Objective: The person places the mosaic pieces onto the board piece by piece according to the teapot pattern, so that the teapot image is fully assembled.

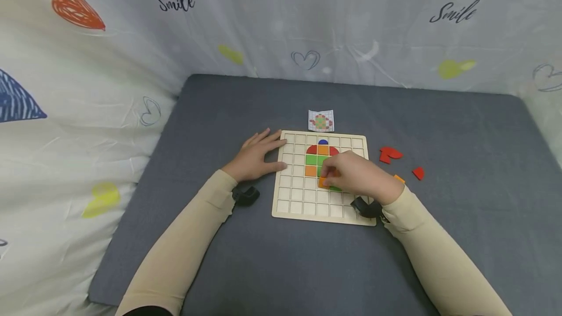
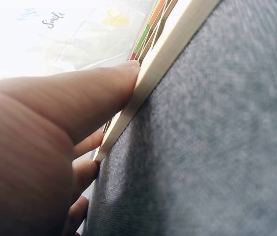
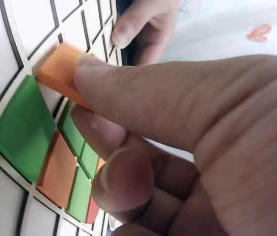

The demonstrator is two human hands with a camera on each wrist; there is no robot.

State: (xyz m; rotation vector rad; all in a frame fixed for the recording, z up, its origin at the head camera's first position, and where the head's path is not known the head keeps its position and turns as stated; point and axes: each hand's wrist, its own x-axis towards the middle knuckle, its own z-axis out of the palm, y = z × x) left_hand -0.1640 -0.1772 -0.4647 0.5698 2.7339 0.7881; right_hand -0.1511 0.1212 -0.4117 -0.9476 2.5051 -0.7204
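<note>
Orange square (image 3: 55,69): over the board (image 1: 294,206), tilted, seemingly not yet down flat
Right hand (image 1: 354,173): pinching that square between thumb and finger
Set pieces (image 1: 311,160): green, orange, red and blue, mid-board, some hidden from me by the hand
Left hand (image 1: 253,158): fingers outstretched, touching the board's left edge
Unset: loose red pieces (image 1: 391,152) and another orange piece (image 1: 399,178) on the table (image 1: 443,130), right of the board
Picture card (image 1: 321,121): just beyond the board

High downward head view, close wrist views, board (image 1: 296,194) seemingly in all.
</note>
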